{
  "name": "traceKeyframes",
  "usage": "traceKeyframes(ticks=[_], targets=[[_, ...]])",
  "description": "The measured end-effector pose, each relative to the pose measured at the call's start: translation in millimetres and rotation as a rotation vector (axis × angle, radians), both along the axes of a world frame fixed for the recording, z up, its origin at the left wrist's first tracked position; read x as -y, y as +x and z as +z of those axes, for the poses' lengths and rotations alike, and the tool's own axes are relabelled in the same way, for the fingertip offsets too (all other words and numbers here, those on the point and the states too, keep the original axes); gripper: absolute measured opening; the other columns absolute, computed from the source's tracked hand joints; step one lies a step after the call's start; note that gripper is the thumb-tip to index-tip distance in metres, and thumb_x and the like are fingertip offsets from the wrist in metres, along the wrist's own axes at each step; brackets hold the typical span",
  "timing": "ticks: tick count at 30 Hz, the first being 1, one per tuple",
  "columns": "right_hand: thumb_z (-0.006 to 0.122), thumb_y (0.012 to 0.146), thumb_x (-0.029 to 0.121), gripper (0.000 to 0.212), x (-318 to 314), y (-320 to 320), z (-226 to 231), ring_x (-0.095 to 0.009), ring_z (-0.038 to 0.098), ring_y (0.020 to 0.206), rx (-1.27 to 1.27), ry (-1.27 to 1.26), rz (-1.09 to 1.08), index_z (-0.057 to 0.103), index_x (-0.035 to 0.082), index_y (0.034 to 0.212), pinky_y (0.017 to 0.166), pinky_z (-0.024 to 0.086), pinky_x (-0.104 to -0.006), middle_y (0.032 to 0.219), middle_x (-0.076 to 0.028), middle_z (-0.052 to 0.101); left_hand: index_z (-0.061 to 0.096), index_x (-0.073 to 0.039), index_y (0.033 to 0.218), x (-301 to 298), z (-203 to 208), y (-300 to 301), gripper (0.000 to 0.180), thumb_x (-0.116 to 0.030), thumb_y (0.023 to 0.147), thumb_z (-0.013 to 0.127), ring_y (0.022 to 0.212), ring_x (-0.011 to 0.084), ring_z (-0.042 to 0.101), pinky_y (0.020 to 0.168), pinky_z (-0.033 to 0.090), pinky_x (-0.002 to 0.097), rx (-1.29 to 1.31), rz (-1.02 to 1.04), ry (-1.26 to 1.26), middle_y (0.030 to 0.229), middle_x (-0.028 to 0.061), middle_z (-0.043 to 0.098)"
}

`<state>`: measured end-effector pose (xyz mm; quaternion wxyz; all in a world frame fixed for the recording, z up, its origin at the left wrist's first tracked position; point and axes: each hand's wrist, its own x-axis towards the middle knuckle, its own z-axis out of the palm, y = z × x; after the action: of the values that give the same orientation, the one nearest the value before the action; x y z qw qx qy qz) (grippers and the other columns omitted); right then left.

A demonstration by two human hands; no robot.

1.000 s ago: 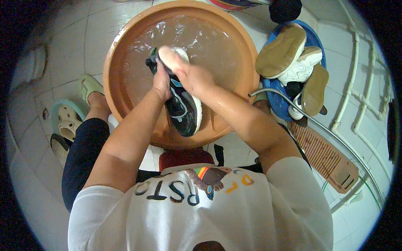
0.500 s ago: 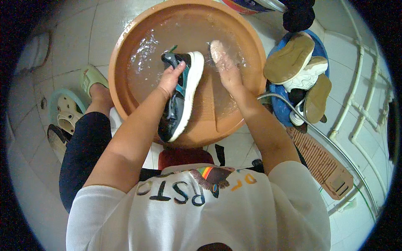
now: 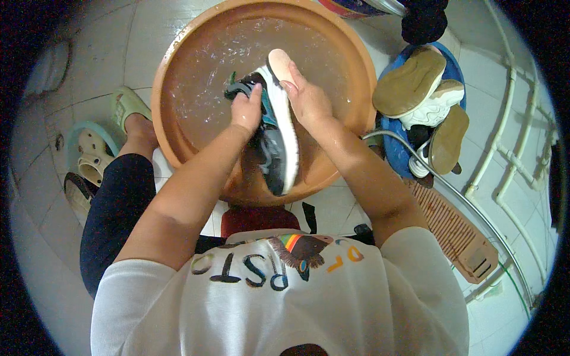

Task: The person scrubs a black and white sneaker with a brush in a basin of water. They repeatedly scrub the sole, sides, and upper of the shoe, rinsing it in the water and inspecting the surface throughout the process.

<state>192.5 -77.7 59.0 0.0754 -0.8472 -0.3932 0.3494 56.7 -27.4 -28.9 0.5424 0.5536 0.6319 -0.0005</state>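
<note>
My left hand (image 3: pixel 247 108) is closed around the ankle opening of a wet black, grey and teal sneaker (image 3: pixel 273 151). The shoe is tilted on its side, its white sole turned to the right and its heel away from me. In my right hand (image 3: pixel 310 105) is a scrub brush (image 3: pixel 280 63) with a pale oval back, pressed to the sole near the heel. Its bristles are mostly hidden. Both hands are over a round orange-brown basin (image 3: pixel 159 95) of murky water.
At the right, a blue tub (image 3: pixel 393 133) holds several shoes with tan and white soles. A brown washboard (image 3: pixel 454 231) leans below it, beside a grey hose (image 3: pixel 451 185). White pipes (image 3: pixel 507 124) run along the right wall. Cream clogs (image 3: pixel 95 160) lie at the left, near my green slipper (image 3: pixel 127 105).
My right hand has lifted the brush out of the water and moved it left onto the shoe's sole. The sneaker has shifted slightly right, its toe swinging to the right.
</note>
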Motion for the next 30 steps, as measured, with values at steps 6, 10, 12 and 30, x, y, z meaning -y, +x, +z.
traceKeyframes(ticks=[6,10,12,30], targets=[[0.046,0.088,0.035,0.052,57.2,-48.9,36.8,-0.037,0.06,0.072,-0.171,-0.051,0.311,0.027,0.031,0.136,0.066,0.047,-0.046,0.082,-0.02,0.061,0.053,0.007,0.082,2.1,-26.2,-24.4,0.047,-0.04,0.085,0.054,0.072,0.0242,0.059,0.065,0.046,0.0365,0.165,0.184,-0.189,0.081,0.0182,0.062],[0.046,0.087,0.034,0.048,-0.1,-11.8,-15.3,-0.043,0.055,0.082,-0.115,0.065,-0.003,0.033,0.026,0.133,0.071,0.044,-0.0472,0.088,-0.025,0.058,0.057,0.01,0.088,-6.3,8.1,-13.7,0.058,-0.047,0.086,0.047,0.083,0.0414,0.058,0.075,0.045,0.0432,-0.074,-0.198,0.119,0.087,0.0299,0.059],[0.046,0.087,0.036,0.043,-29.6,7.2,-44.0,-0.043,0.056,0.085,-0.052,0.059,-0.135,0.044,0.022,0.127,0.074,0.044,-0.0464,0.09,-0.025,0.059,0.059,0.008,0.091,-14.7,20.5,-9.1,0.063,-0.053,0.085,0.043,0.089,0.0433,0.056,0.08,0.042,0.0459,-0.178,-0.315,0.11,0.091,0.0317,0.057],[0.051,0.086,0.035,0.049,-8.3,4.1,-1.0,-0.037,0.059,0.086,-0.197,0.118,-0.127,0.037,0.026,0.132,0.075,0.046,-0.036,0.095,-0.021,0.061,0.049,-0.005,0.115,-28.9,4.2,-7.1,0.04,-0.035,0.09,0.046,0.104,0.025,0.051,0.09,0.038,0.0322,0.232,0.364,-0.054,0.111,0.0152,0.054]])
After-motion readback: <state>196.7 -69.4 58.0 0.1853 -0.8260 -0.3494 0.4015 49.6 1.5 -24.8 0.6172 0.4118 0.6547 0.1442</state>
